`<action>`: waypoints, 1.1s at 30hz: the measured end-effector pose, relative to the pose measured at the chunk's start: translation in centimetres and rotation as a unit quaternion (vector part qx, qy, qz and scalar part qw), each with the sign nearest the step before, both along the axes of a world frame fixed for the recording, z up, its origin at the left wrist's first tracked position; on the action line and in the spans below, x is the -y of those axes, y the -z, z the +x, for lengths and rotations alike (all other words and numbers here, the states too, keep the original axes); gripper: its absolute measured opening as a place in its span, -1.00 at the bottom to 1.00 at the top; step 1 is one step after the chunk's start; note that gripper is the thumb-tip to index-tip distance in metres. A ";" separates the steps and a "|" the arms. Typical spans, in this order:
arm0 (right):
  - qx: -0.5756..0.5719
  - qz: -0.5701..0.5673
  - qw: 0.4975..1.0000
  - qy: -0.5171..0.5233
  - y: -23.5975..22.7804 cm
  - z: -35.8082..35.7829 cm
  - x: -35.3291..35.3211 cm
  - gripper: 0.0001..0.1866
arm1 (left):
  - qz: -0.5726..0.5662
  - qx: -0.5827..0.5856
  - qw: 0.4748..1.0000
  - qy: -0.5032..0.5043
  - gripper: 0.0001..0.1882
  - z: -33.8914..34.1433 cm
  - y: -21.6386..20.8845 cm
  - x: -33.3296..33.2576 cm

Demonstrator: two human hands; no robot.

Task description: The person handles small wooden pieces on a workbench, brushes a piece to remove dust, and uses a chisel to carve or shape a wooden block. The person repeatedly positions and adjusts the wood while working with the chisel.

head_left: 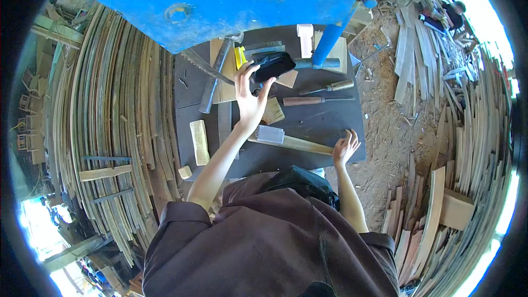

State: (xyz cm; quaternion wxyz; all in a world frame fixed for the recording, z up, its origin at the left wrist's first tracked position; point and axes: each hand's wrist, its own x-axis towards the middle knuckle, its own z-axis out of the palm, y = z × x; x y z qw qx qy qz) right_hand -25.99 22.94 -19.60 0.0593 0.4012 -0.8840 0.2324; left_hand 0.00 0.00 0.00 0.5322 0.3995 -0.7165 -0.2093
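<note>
My left hand (251,99) reaches over the dark table, with fingers and thumb closed on the edges of a black phone (276,67). Beside the table's right edge, my right hand (345,149) has its fingers apart and holds nothing I can see. Its thumb side is by the end of a long wooden strip (308,144). A clear plastic box (270,135) lies at that strip's other end. Below the phone is a bristle brush (273,111). Two wooden-handled tools, one a chisel-like tool (304,100) and another (341,85), lie to the right.
A blue metal frame (231,0) hangs over the far side of the table (319,124). A hammer (217,74), a saw blade (201,63), a yellow tool (240,56) and a wooden block (199,142) lie at the left. Stacked boards (121,104) flank the table; a person (448,16) is far right.
</note>
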 end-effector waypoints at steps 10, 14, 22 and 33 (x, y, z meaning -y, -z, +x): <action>-0.004 0.001 1.000 -0.008 -0.3 0.5 0.3 -0.56 | 0.000 0.042 0.998 -0.050 -0.56 0.2 0.2 0.5; 0.000 -0.003 1.000 -0.010 -0.4 0.4 0.4 -0.57 | -0.030 0.035 0.997 -0.061 -0.52 0.0 -0.6 -0.1; 0.002 0.015 1.000 -0.010 -0.1 0.3 0.4 -0.56 | 0.026 0.200 0.974 0.103 -0.44 3.9 8.6 -7.9; -0.004 0.002 0.998 -0.067 0.3 1.3 1.5 -0.58 | 0.033 0.447 0.883 0.143 -0.41 9.1 14.4 -12.6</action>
